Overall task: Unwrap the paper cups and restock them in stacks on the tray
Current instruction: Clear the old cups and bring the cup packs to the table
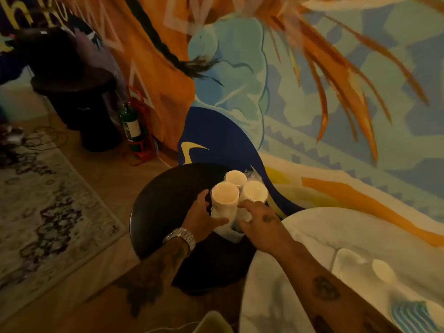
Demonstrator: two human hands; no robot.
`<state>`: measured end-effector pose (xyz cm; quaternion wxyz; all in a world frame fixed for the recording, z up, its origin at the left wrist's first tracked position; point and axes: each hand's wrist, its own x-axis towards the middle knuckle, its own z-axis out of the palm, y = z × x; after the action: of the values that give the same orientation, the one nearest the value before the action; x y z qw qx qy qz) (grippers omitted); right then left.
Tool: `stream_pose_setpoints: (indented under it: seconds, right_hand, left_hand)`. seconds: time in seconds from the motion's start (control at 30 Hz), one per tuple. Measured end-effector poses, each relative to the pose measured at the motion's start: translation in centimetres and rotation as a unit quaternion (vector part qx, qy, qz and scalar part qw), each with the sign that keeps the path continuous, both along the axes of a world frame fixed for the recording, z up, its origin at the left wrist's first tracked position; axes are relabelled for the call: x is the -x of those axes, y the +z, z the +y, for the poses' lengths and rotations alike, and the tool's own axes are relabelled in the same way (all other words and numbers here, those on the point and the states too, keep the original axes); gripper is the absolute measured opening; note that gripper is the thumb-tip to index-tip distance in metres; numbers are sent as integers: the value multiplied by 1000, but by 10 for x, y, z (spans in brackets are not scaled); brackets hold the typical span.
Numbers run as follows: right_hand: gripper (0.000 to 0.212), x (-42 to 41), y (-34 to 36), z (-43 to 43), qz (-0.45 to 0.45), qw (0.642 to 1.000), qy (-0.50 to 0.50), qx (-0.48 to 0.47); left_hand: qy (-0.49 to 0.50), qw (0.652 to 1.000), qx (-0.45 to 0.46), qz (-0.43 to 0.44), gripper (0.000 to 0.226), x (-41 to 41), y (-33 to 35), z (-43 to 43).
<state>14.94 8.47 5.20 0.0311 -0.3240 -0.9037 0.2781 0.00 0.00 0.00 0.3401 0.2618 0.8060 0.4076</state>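
Gripping the nearest stack of paper cups (224, 200) with the left hand (201, 216), fingers curled round its side, thumb laid across its front. Reaching the right hand (258, 219) to the right-hand stack (254, 191), fingers loosely spread and blurred; cannot tell whether pinching. Clustered tight with a third stack (236, 178) on the round dark table's (163, 200) far side, clear wrapper (230, 233) crumpled at the table-centre side.

Patterned rug (48, 200) well left of left hand (204, 217); green cylinder (131, 126) in red stand (141, 151) beyond it. White bedding (336, 236) just right of right hand (260, 221), painted mural (312, 92) beyond both.
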Motion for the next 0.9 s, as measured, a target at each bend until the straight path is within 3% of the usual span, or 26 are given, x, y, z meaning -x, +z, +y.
stream_pose_setpoints:
  seconds: [0.13, 0.27, 0.4, 0.6, 0.73, 0.9]
  right_hand:
    - [47, 22, -21, 13, -20, 1000, -2, -21]
    - [48, 35, -40, 21, -24, 999, 0, -29]
    - [43, 44, -51, 28, -50, 998, 13, -36]
    - [36, 53, -52, 38, -81, 989, 46, -113]
    - [34, 55, -39, 41, -54, 990, 47, -118]
    - [24, 52, -6, 37, 59, 993, -8, -103]
  left_hand:
    - [-26, 999, -28, 27, 117, 8, -14, 21]
    - [-43, 995, -44, 76, 106, 11, -19, 39]
    - [-32, 996, -48, 67, 99, 18, -24, 49]
    - [-52, 993, -63, 82, 95, 26, -18, 54]
    - [-49, 990, -98, 90, 94, 33, -4, 54]
    - [-55, 980, -148, 122, 91, 38, 24, 52]
